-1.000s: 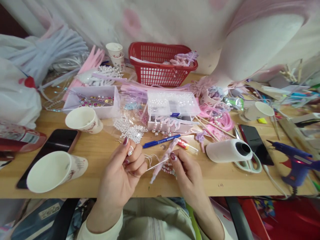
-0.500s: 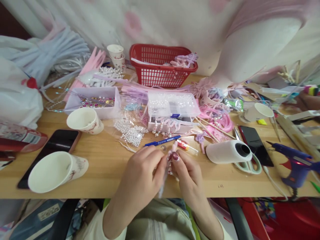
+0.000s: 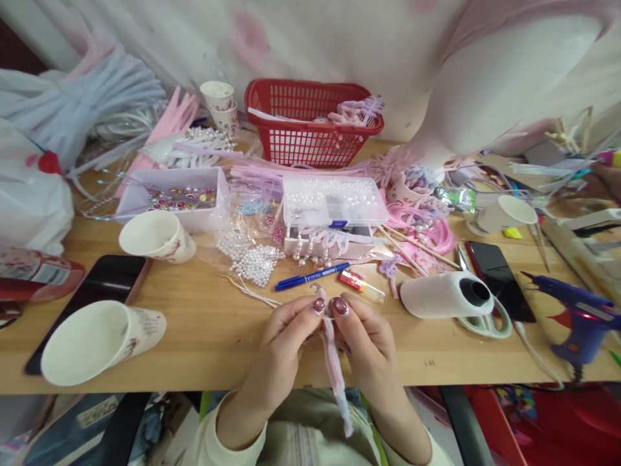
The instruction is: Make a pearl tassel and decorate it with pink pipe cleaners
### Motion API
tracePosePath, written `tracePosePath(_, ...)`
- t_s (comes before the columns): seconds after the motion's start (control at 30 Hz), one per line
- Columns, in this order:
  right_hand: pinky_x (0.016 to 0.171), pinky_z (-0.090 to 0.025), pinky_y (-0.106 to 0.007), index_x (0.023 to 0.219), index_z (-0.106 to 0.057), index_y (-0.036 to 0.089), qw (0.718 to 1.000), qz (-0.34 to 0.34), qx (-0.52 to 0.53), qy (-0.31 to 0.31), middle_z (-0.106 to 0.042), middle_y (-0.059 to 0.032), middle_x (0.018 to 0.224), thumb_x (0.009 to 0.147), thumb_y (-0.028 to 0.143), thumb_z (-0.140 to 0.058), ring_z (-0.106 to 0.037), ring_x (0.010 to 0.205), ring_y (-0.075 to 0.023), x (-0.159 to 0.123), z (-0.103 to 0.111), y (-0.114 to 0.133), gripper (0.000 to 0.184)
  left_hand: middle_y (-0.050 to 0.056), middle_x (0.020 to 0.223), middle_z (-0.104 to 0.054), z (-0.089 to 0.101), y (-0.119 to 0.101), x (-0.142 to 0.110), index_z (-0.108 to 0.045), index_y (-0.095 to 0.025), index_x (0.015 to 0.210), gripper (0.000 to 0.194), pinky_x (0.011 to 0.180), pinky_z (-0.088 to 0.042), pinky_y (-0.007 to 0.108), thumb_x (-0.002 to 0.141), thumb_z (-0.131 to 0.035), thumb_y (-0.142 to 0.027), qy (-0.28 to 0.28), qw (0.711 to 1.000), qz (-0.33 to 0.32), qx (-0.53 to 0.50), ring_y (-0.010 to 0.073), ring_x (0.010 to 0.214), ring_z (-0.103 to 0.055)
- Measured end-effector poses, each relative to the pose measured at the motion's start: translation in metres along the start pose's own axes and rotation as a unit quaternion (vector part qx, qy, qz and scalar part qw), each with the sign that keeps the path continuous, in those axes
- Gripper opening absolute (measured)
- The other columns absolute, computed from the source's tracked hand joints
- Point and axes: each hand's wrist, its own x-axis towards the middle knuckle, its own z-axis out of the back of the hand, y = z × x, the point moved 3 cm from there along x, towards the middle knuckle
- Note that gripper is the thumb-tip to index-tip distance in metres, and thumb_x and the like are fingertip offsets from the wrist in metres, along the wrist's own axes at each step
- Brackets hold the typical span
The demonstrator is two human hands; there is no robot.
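A fuzzy pink and pale-blue pipe cleaner (image 3: 334, 370) is pinched at its top between both hands, just above the table's front edge. Its lower end hangs down over my lap. My left hand (image 3: 286, 336) grips it with thumb and fingertips from one side. From the other side, my right hand (image 3: 367, 333) pinches it too, the two thumbs almost touching. Fingers hide most of the top part. Just beyond the hands lie a blue pen (image 3: 311, 277) and a small red-labelled tube (image 3: 363, 285). Loose white thread (image 3: 252, 291) lies near my left hand.
White beads (image 3: 257, 262), a clear-lidded bead box (image 3: 334, 200) and a red basket (image 3: 313, 129) stand behind. Paper cups (image 3: 104, 343) and a phone are at left. A thread spool (image 3: 439, 294), scissors (image 3: 490, 323), another phone (image 3: 502, 278) and a blue glue gun (image 3: 579, 310) lie right.
My left hand has moved up the pipe cleaner, its thumb now beside the right thumb. The pipe cleaner's free end hangs lower and further right.
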Motion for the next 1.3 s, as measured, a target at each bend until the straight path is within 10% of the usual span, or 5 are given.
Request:
tracePosePath(0.4, 0.046, -0.020, -0.026, 0.065, -0.046, 0.021, 0.997, -0.062, 0.053, -0.019, -0.033, 0.0062, 0.060, 0.099, 0.055, -0.061, -0.020, 0.052, -0.0099, 0.006, 0.012, -0.004, 0.050, 0.001, 0.074, -0.057, -0.001, -0.005, 0.005, -0.059, -0.020, 0.069, 0.038, 0.072, -0.047, 0.026, 0.097, -0.065, -0.045, 0.054, 0.988, -0.063, 0.127, 0.0155, 0.074, -0.054)
tracePosePath(0.53, 0.046, -0.020, -0.027, 0.067, -0.046, 0.022, 0.996, -0.083, 0.033, -0.011, -0.029, 0.0066, 0.060, 0.096, 0.062, -0.060, -0.019, 0.052, -0.0102, 0.008, 0.015, -0.002, 0.051, -0.001, 0.071, -0.048, -0.009, -0.016, 0.003, -0.050, -0.021, 0.068, 0.035, 0.066, -0.039, 0.030, 0.100, -0.056, -0.035, 0.141, 0.955, -0.098, 0.242, 0.0161, 0.070, -0.046)
tracePosePath(0.97, 0.057, -0.032, -0.029, 0.066, -0.045, 0.022, 0.995, 0.018, -0.101, -0.003, -0.044, 0.0028, 0.063, 0.108, 0.048, -0.047, -0.040, 0.058, -0.0137, -0.004, 0.024, 0.008, 0.050, -0.002, 0.075, -0.049, -0.018, -0.032, -0.009, -0.041, -0.023, 0.072, 0.026, 0.070, -0.039, 0.029, 0.090, -0.050, -0.007, 0.123, 0.840, -0.255, 0.464, 0.0151, 0.075, -0.051)
tracePosePath(1.3, 0.072, -0.050, -0.032, 0.085, -0.075, 0.021, 0.964, 0.068, -0.239, 0.093, -0.070, -0.0056, 0.084, 0.107, 0.032, -0.052, -0.067, 0.080, -0.0200, -0.008, 0.028, 0.018, 0.033, 0.001, 0.075, -0.052, 0.022, -0.038, -0.025, -0.047, -0.023, 0.071, 0.035, 0.064, -0.042, 0.030, 0.105, -0.047, -0.027, 0.062, 0.886, -0.226, 0.401, 0.0168, 0.071, -0.053)
